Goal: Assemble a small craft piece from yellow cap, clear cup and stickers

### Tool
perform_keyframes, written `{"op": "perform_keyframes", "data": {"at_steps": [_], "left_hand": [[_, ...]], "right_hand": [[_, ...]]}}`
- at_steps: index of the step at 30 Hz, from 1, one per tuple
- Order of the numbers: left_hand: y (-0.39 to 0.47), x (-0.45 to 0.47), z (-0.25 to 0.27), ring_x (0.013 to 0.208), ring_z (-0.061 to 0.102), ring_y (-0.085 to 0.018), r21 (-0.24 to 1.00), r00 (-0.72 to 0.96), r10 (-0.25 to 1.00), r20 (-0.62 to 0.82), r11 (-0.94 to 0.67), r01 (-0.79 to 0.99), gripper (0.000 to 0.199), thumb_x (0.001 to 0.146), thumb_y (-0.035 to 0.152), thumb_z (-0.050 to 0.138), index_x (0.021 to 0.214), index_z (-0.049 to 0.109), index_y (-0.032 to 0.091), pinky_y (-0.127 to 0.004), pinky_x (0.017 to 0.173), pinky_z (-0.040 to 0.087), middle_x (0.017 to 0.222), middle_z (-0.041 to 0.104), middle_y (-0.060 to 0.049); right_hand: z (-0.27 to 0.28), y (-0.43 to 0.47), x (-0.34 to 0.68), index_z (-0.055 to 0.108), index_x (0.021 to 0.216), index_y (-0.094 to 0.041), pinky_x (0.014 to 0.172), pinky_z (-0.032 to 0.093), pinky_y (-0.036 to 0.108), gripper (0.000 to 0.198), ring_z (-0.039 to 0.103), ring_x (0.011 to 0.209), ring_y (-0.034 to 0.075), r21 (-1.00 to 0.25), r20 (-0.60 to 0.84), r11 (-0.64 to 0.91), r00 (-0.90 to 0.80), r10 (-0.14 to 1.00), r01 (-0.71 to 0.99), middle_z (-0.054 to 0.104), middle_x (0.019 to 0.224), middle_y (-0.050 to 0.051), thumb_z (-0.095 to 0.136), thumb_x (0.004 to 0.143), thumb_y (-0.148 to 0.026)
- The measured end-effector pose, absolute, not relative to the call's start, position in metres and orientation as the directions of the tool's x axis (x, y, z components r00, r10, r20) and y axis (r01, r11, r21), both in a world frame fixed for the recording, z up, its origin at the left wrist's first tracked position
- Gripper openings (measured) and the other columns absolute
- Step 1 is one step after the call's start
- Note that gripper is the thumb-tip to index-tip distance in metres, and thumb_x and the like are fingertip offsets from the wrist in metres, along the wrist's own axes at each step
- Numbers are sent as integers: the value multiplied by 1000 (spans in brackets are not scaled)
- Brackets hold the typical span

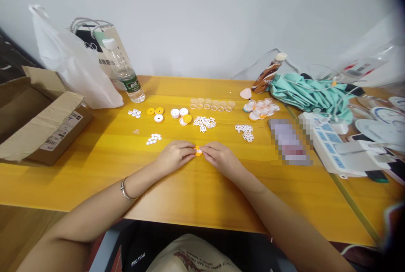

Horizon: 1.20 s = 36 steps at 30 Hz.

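Note:
Near the front middle of the table, a small round orange-and-white plastic piece (198,151) is pinched between both hands. My left hand (177,154) grips its left side, with a bangle on that wrist. My right hand (220,156) has its fingertips on the right side; they partly cover it. Just beyond lie white gear-like cutouts (205,123) and white patterned pieces (245,130). Small white discs (154,138) are left of my left hand. Farther back are yellow rings (151,111), white round caps (175,113) and a row of clear cups (207,104).
An open cardboard box (63,130), a white plastic bag (74,69) and a water bottle (129,80) stand at left. At right are assembled clear-and-orange pieces (261,109), a brown drink bottle (267,74), a blurred-out phone (288,142), green cloth (311,92) and a white power strip (329,145).

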State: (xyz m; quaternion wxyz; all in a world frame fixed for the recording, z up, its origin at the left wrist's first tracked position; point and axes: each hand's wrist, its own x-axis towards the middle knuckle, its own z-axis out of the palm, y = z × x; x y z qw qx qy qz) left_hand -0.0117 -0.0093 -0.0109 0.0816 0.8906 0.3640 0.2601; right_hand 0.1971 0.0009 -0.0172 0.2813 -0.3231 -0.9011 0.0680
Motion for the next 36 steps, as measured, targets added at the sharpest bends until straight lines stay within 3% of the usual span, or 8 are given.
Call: {"op": "perform_keyframes", "data": {"at_steps": [5, 12, 24, 30, 36], "left_hand": [[-9, -12, -10, 90, 63, -17, 384, 582, 713, 390, -701, 602, 20, 86, 27, 50, 98, 65, 19, -31, 81, 49, 99, 68, -7], [-10, -11, -5, 88, 62, -18, 482, 540, 772, 335, -633, 606, 20, 83, 25, 55, 101, 58, 18, -31, 79, 48, 96, 67, -7], [-9, -10, -3, 88, 59, -17, 524, 566, 752, 338, -650, 550, 19, 84, 25, 54, 98, 63, 16, -31, 81, 47, 95, 65, -8], [-3, -8, 2, 79, 60, -14, 622, 536, 797, 278, -575, 531, 17, 84, 24, 53, 86, 68, 15, -26, 74, 48, 85, 65, -7], [3, -4, 8, 76, 62, -15, 489, 581, 796, 173, -581, 650, 15, 83, 21, 54, 84, 68, 16, -26, 71, 47, 82, 67, -5]], "right_hand": [[-17, 2, 198, 62, 94, -21, 73, 51, 31, 17, 61, 79, 17, -472, 483, 738, -559, 674, 483, 66, 85, 6, 53, 81, -16], [-16, 4, 198, 64, 89, -20, 71, 50, 30, 12, 62, 78, 17, -572, 438, 694, -554, 708, 436, 66, 85, 6, 57, 79, -19], [-22, 5, 196, 67, 88, -21, 72, 50, 30, 13, 61, 78, 16, -584, 457, 699, -544, 703, 413, 65, 87, 6, 62, 77, -24], [-20, 3, 194, 68, 87, -22, 73, 51, 30, 12, 61, 79, 15, -576, 447, 697, -549, 706, 427, 64, 87, 6, 61, 78, -22], [-20, 3, 191, 68, 84, -20, 72, 51, 28, 10, 61, 78, 15, -591, 452, 701, -556, 698, 400, 64, 86, 6, 63, 76, -20]]}}
